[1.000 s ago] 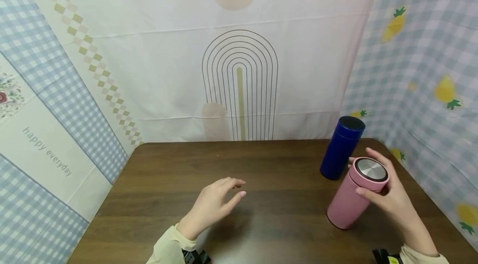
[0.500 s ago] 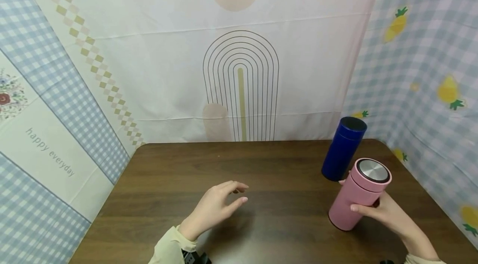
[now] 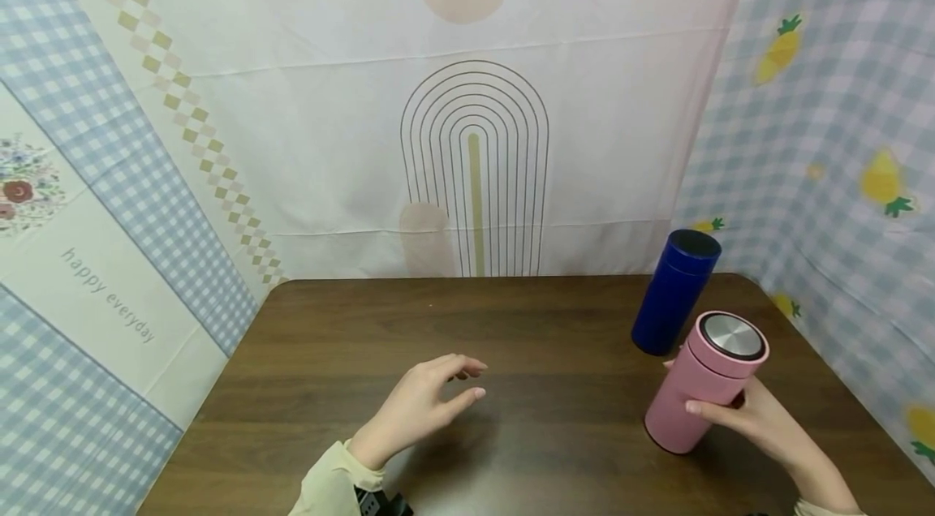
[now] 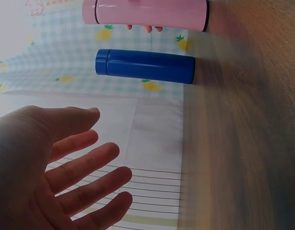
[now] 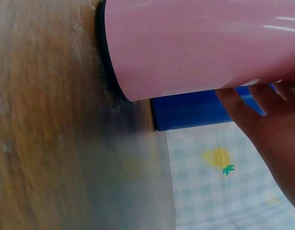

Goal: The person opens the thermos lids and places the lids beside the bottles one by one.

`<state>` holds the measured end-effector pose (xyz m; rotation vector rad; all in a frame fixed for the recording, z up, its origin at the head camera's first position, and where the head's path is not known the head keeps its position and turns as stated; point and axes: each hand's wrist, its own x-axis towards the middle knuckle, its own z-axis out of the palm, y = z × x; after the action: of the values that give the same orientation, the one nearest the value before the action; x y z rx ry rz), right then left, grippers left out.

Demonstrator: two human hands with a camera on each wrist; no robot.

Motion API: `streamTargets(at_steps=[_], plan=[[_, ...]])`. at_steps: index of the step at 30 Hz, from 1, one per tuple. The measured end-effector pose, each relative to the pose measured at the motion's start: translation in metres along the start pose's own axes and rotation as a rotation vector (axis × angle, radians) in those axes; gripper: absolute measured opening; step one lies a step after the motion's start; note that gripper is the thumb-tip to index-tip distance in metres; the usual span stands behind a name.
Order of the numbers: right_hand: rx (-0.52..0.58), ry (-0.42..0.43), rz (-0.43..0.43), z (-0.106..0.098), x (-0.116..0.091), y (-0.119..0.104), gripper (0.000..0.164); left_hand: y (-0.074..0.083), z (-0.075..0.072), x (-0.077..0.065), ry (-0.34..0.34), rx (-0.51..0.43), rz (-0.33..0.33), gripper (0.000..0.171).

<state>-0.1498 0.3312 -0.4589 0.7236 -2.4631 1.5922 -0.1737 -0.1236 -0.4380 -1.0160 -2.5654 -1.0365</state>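
Observation:
A pink thermos (image 3: 694,398) with a silver disc on its lid stands upright on the right part of the table. My right hand (image 3: 756,423) grips its body, thumb across the near side and fingertips showing behind it in the left wrist view. Just behind stands a dark blue thermos (image 3: 674,293), partly covered by the pink one in the right wrist view (image 5: 195,109). Over the middle of the table hovers my left hand (image 3: 424,398), fingers relaxed and apart, holding nothing. The left wrist view shows its spread fingers (image 4: 97,165).
The brown wooden table (image 3: 351,321) ends at a white printed cloth (image 3: 329,151) hanging behind it. A blue checked cloth with pineapples (image 3: 840,135) hangs along the right side, and another checked cloth (image 3: 124,118) on the left.
My right hand has slid from near the pink thermos's lid down to its body and now grips it there. The left hand stays almost in place; both thermoses stand where they were.

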Motion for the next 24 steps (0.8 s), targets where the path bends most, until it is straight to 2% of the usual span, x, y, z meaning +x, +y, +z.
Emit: streamTargets(at_steps=[7,9,16,24], plan=[[0.014,0.020,-0.007,0.002,0.000,0.002,0.046,-0.001,-0.002,-0.002,0.008,0.026,0.017,0.025],[0.021,0.023,-0.032,0.003,0.000,0.002,0.047,-0.001,-0.002,-0.003,0.007,0.030,0.027,0.025],[0.099,0.035,-0.066,0.000,0.005,-0.012,0.050,0.000,-0.002,-0.004,-0.007,0.025,0.032,0.025],[0.319,0.025,-0.317,-0.006,0.017,-0.034,0.066,0.004,-0.004,-0.003,-0.023,0.006,0.025,0.025]])
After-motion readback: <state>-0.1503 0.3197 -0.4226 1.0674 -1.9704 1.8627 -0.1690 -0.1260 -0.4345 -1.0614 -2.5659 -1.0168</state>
